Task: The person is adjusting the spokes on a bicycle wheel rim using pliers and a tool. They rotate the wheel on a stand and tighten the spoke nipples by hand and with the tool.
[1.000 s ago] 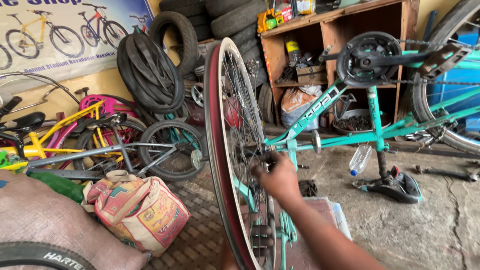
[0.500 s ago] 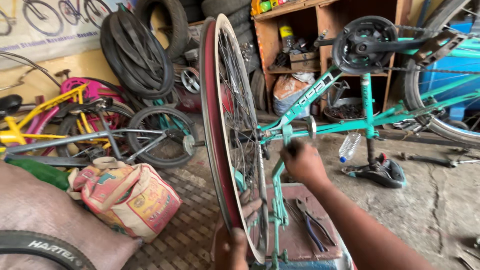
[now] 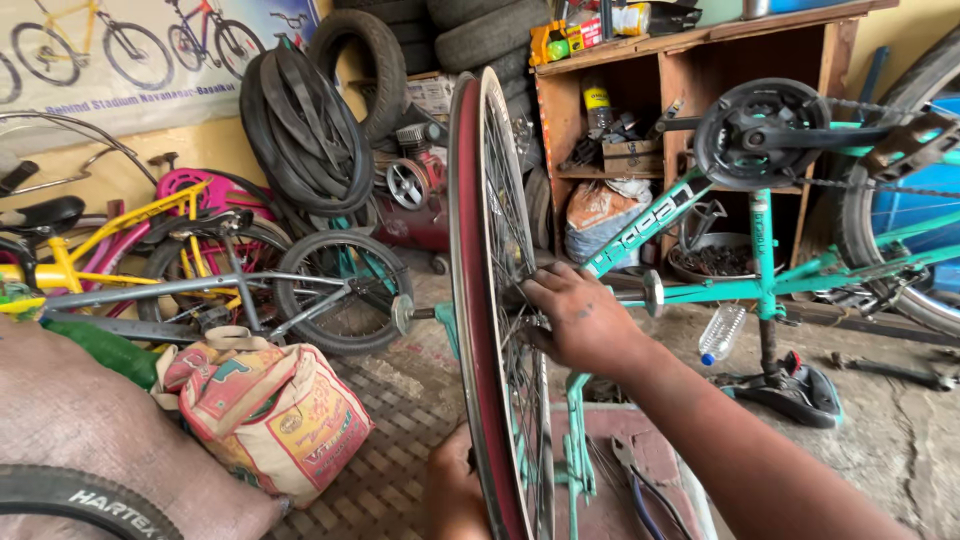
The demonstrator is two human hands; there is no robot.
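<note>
A teal bicycle frame [image 3: 760, 285] stands upside down on the floor, its bare wheel [image 3: 495, 300] upright in the fork and blocking the view behind. The right hand [image 3: 580, 320] closes on spokes near the hub; the left hand [image 3: 455, 490] grips the rim's lower edge. A printed sack [image 3: 270, 410] and plastic bottle [image 3: 722, 333] lie beside.

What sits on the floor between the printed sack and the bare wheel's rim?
In the head view, only ribbed floor matting lies between the sack and the rim; the left hand grips the rim lower down.
</note>
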